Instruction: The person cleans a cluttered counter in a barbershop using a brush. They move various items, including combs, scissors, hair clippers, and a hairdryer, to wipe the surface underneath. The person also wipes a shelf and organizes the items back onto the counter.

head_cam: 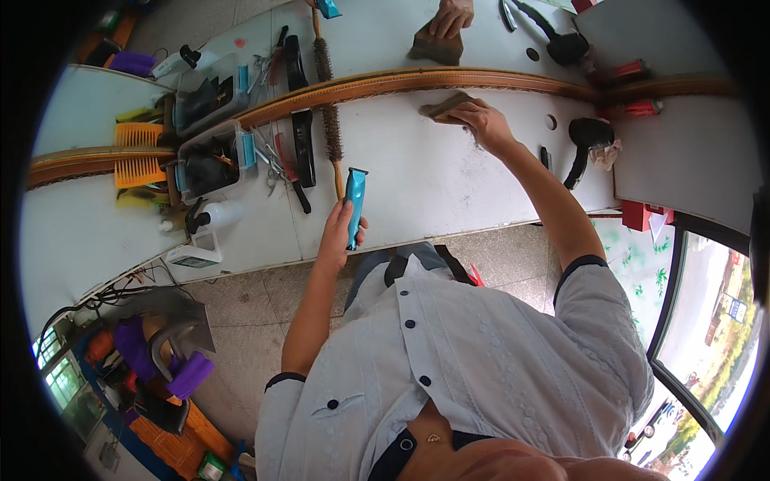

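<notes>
My left hand (334, 237) holds a blue cordless hair trimmer (357, 201) upright above the counter's front edge, blade end pointing away from me. Beside it runs a round hairbrush (331, 135) with dark bristles. Its wooden handle (338, 183) reaches my fingers; whether I grip it too cannot be seen. My right hand (488, 125) grips a brown sponge-like block (444, 108) on the white counter (409, 180), close to the mirror's frame. What the block is made of is unclear. Dark hair clippings (475, 144) lie beneath that hand, with fainter specks nearer me.
To the left are a black hair straightener (304, 147), scissors (274, 162), a clear plastic box (210, 159), an orange comb (139, 155) and a spray bottle (216, 215). A black hair dryer (586, 141) lies right. The mirror's wooden frame (385, 84) bounds the counter's back.
</notes>
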Demonstrator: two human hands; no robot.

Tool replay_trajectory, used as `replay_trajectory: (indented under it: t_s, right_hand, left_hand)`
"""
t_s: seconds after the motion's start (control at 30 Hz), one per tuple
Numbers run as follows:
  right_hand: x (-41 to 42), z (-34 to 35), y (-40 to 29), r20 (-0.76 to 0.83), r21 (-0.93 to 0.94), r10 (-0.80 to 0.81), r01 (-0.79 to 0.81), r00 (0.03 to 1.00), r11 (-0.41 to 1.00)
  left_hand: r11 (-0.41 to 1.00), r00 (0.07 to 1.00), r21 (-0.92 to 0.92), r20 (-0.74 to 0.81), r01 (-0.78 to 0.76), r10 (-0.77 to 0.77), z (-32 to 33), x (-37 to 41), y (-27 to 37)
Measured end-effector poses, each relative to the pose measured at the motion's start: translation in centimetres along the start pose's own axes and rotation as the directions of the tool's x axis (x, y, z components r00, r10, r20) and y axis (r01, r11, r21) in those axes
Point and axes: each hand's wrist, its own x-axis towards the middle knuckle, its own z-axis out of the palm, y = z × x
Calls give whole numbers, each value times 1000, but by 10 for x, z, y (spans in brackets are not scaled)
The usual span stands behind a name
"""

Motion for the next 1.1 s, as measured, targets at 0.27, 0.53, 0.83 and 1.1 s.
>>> replay_trajectory:
  t_s: [0.27,0.53,0.83,1.1]
  right_hand:
    - [-183,-105,-38,785,-84,160,-152,599,985]
    - [37,0,-66,-26,-74,92,-93,995,993]
    - [-163,-68,-111,607,2,141,-179,782,984]
    - [-23,-41,-109,66,-65,71,-67,995,996]
  left_hand:
    - [1000,997,2,77,10,-10,-32,-19,-7]
    - [998,989,53,142,-34,26,-43,-35,8]
    - [998,992,-65,122,24,-16,-75,-49,-11]
    - [1000,990,21,142,-17,14,-76,-54,4]
